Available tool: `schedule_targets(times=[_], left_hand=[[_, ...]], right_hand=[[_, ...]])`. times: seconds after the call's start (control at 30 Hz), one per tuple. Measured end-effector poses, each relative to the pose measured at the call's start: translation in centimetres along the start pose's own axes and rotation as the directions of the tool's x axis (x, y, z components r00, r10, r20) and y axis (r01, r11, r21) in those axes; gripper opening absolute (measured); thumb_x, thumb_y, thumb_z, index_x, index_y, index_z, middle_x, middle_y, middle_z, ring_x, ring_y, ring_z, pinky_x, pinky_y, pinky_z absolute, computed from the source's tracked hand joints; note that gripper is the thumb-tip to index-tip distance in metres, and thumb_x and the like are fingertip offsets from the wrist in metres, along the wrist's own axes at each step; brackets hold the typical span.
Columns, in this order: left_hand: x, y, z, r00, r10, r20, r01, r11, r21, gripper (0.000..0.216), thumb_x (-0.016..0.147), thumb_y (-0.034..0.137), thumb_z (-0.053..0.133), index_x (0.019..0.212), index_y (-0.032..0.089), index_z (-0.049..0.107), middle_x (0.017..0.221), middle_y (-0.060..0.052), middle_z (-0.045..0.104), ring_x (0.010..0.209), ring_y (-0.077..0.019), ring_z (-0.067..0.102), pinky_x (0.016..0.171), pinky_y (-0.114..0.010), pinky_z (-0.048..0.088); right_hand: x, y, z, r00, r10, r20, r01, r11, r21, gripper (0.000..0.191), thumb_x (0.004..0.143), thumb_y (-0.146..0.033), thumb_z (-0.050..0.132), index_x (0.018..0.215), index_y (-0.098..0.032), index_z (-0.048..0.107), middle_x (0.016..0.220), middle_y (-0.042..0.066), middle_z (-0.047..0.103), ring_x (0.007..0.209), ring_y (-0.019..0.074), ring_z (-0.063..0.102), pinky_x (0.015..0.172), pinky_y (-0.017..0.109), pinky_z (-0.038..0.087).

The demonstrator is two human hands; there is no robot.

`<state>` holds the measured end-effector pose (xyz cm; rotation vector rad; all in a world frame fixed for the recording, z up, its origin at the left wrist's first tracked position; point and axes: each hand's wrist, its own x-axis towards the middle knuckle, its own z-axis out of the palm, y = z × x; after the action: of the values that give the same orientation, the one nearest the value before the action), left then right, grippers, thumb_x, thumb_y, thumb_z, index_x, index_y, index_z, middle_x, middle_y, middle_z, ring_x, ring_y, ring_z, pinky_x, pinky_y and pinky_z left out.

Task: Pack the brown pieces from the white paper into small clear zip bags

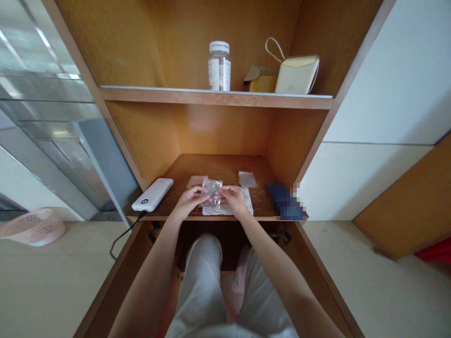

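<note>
A small clear plastic bag [212,187] is held up between both hands, just above the front of the wooden shelf. My left hand [190,201] pinches its left side with thumb and fingers. On the opposite side, my right hand [232,198] grips the bag's edge, fingers closed. Beneath them lies a larger clear plastic bag [229,209], spread flat near the shelf's front edge. Another small clear bag [247,179] rests behind my right hand, and a further clear packet [196,181] lies partly hidden behind my left hand. What the held bag contains, if anything, is too small to tell.
A white power bank [153,194] with a black cable lies at the shelf's left. To the right is a dark blue, partly blurred object [286,202]. The upper shelf bears a clear bottle [219,68], a yellow box [262,80] and a cream pouch [296,75]. A pink basket [33,227] stands on the floor.
</note>
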<state>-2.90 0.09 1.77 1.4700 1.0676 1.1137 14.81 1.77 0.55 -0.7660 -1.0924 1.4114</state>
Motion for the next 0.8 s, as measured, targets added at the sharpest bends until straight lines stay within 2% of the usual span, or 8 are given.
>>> schedule_targets(times=[0.27,0.47,0.63,0.8], left_hand=[[0.6,0.2,-0.1,1.0,-0.009,0.016,0.009,0.999,0.042,0.035,0.068,0.041,0.07,0.091,0.017,0.058,0.077,-0.006,0.073,0.078,-0.0234,0.068,0.076,-0.035,0.049],[1.3,0.9,0.4,0.999,0.001,0.036,-0.001,1.0,-0.001,0.035,0.067,0.036,0.072,0.093,0.016,0.06,0.079,-0.005,0.072,0.08,-0.0216,0.068,0.08,-0.035,0.049],[1.8,-0.1,1.2,0.999,0.038,-0.023,-0.04,0.996,-0.079,0.032,0.066,0.033,0.072,0.09,0.016,0.06,0.078,-0.003,0.07,0.075,-0.0184,0.067,0.079,-0.034,0.05],[1.6,-0.8,1.5,0.997,0.017,-0.073,-0.027,0.991,-0.13,0.031,0.064,0.032,0.074,0.087,0.016,0.06,0.074,-0.002,0.069,0.072,-0.0182,0.067,0.076,-0.034,0.051]], right_hand=[[-0.2,-0.3,-0.1,0.999,0.015,-0.034,-0.012,0.998,0.068,0.026,0.061,-0.04,0.072,0.073,-0.021,0.059,0.061,-0.003,0.066,0.056,0.0158,0.064,0.061,0.031,0.054],[-0.2,-0.3,-0.2,0.998,-0.013,-0.055,0.019,0.994,0.108,0.027,0.06,-0.039,0.073,0.073,-0.02,0.059,0.061,-0.003,0.065,0.052,0.0139,0.061,0.056,0.029,0.054],[-0.1,-0.3,-0.2,0.997,-0.016,-0.079,0.025,0.993,0.113,0.026,0.06,-0.038,0.073,0.072,-0.02,0.059,0.06,-0.003,0.064,0.051,0.0133,0.059,0.052,0.028,0.052],[-0.1,-0.2,-0.3,0.997,-0.028,-0.073,0.033,0.996,0.081,0.025,0.061,-0.039,0.072,0.072,-0.02,0.06,0.061,-0.002,0.064,0.051,0.0127,0.058,0.048,0.025,0.049]])
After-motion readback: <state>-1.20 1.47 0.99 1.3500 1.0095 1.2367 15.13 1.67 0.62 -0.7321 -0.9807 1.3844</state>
